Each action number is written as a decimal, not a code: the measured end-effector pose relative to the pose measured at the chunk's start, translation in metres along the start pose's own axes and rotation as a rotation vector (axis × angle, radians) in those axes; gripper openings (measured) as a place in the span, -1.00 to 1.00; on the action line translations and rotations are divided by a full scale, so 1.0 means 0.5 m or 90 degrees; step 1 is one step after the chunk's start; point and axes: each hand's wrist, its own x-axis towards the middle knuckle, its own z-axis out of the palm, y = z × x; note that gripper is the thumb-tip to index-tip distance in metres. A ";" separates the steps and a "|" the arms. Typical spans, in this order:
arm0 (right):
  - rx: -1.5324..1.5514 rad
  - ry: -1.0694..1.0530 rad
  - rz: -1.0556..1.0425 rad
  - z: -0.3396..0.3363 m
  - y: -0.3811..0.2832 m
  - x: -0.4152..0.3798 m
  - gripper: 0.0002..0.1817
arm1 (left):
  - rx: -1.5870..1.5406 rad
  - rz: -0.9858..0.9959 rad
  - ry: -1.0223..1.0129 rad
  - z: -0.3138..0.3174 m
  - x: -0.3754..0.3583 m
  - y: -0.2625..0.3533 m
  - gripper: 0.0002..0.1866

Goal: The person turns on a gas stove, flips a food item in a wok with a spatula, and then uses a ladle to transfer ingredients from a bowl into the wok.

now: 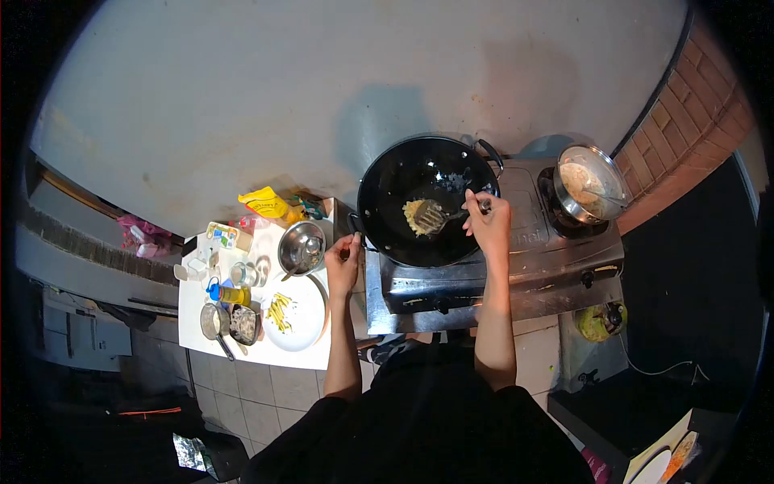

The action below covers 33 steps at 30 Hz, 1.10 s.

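Note:
A large black wok [395, 173] rests on the left burner of the stove. My left hand [343, 262] is at its left side, the fingertips closed on the wok's loop handle [353, 221]. In my right hand [490, 222] is a slotted spatula [433, 216], its fingers wrapped round the handle. The spatula's slotted head lies over a small clump of pale yellow, crumbly food [419, 222] in the middle of the wok. Some shiny wet patches show on the wok's far inner side.
On the stove's [516, 278] right burner stands a steel pot [582, 211] of pale food with a utensil in it. The white table [193, 298] at left bears a steel bowl [302, 242], a plate [302, 335] with green pieces, a yellow bag [266, 203] and a bottle [234, 294].

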 end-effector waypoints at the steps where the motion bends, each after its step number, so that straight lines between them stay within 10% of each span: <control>1: 0.001 0.001 -0.001 -0.004 0.001 0.002 -0.65 | 0.005 -0.030 -0.008 -0.002 0.000 0.000 -0.70; 33: -0.213 0.065 0.025 0.029 0.023 0.019 -0.77 | -0.074 -0.115 -0.060 -0.017 0.011 -0.005 -0.80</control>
